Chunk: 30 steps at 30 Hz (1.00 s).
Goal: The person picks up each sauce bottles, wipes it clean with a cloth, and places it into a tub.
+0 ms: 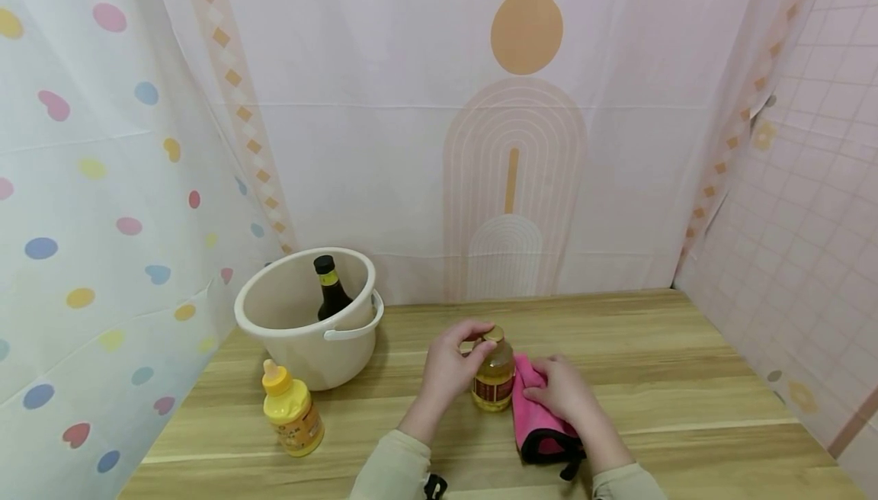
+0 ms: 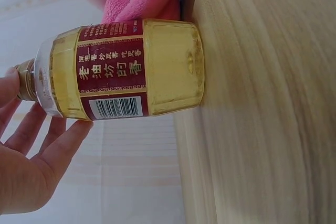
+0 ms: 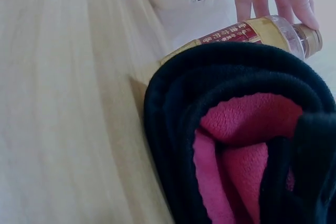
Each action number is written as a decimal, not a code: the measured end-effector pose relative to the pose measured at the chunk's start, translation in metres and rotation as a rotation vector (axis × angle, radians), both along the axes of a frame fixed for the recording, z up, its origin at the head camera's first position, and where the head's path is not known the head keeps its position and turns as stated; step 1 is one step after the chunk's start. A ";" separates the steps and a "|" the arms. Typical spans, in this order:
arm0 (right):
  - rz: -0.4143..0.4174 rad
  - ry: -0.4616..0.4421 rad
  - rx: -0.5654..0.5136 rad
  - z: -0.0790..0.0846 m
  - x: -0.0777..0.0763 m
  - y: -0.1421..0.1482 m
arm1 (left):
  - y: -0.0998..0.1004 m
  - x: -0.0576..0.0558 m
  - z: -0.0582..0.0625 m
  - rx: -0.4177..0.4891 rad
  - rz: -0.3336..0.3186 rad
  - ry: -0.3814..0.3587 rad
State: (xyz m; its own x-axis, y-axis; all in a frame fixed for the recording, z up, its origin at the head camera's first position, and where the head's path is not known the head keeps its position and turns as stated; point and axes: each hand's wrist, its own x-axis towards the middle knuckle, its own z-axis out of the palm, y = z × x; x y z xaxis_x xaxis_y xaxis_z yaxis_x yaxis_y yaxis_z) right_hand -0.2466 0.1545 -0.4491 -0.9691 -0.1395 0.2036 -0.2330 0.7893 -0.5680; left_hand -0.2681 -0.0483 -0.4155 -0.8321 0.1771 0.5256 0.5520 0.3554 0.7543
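A bottle of yellow cooking oil (image 1: 494, 378) with a dark red label and gold-brown cap stands upright on the table. My left hand (image 1: 447, 361) holds it at the top, thumb on the cap and fingers spread around the neck and shoulder, as the left wrist view shows. On the bottle's right side, a folded pink cloth (image 1: 531, 412) with black edging lies against it. My right hand (image 1: 568, 392) grips this cloth from above. In the right wrist view the cloth's folded end (image 3: 247, 108) covers the lower bottle and hides the right hand.
To the left stands a cream bucket (image 1: 315, 359) with a handle, a dark bottle (image 1: 333, 298) with a black cap leaning inside. In front of the bucket is a yellow squeeze bottle (image 1: 293, 416). Patterned curtains (image 1: 384, 180) close off the wooden table (image 1: 652, 363) at back and sides.
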 end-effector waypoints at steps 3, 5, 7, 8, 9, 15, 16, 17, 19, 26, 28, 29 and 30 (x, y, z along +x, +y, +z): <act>-0.006 -0.005 0.007 0.001 0.001 0.001 | 0.000 -0.001 -0.001 0.004 -0.007 0.017; -0.012 -0.011 0.000 0.002 0.001 0.002 | 0.000 0.000 -0.001 0.003 -0.010 0.031; -0.021 -0.011 -0.015 0.004 0.001 0.004 | 0.000 0.000 -0.001 -0.006 -0.009 0.040; -0.026 -0.010 -0.027 0.005 0.001 0.005 | 0.000 0.000 -0.001 -0.011 -0.008 0.040; -0.031 -0.005 -0.036 0.006 0.001 0.007 | 0.000 0.000 -0.001 -0.017 -0.008 0.040; -0.063 0.012 -0.097 0.014 0.002 0.017 | -0.002 0.001 0.006 -0.085 0.006 0.035; -0.068 0.012 -0.107 0.015 0.002 0.018 | -0.002 0.002 0.007 -0.099 0.018 0.036; -0.074 0.014 -0.117 0.016 0.002 0.020 | -0.001 0.002 0.008 -0.107 0.028 0.039; -0.084 0.015 -0.137 0.018 0.002 0.023 | 0.000 0.003 0.010 -0.124 0.059 0.061; -0.107 0.037 -0.162 0.025 0.002 0.030 | 0.011 0.012 0.018 -0.169 0.188 0.198; -0.109 0.044 -0.161 0.026 0.002 0.031 | 0.014 0.014 0.018 -0.189 0.225 0.215; -0.111 0.046 -0.159 0.026 0.002 0.032 | 0.015 0.014 0.018 -0.202 0.244 0.219; -0.113 0.048 -0.158 0.027 0.003 0.032 | 0.016 0.014 0.018 -0.211 0.259 0.218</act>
State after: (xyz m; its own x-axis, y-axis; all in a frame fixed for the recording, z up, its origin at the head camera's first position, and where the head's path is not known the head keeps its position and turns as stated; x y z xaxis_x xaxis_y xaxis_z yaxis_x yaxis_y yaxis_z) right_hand -0.2440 0.1864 -0.4224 -0.9655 0.0070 0.2605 -0.1776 0.7140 -0.6772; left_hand -0.2537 -0.0319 -0.3978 -0.7366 0.0989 0.6691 0.5625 0.6388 0.5249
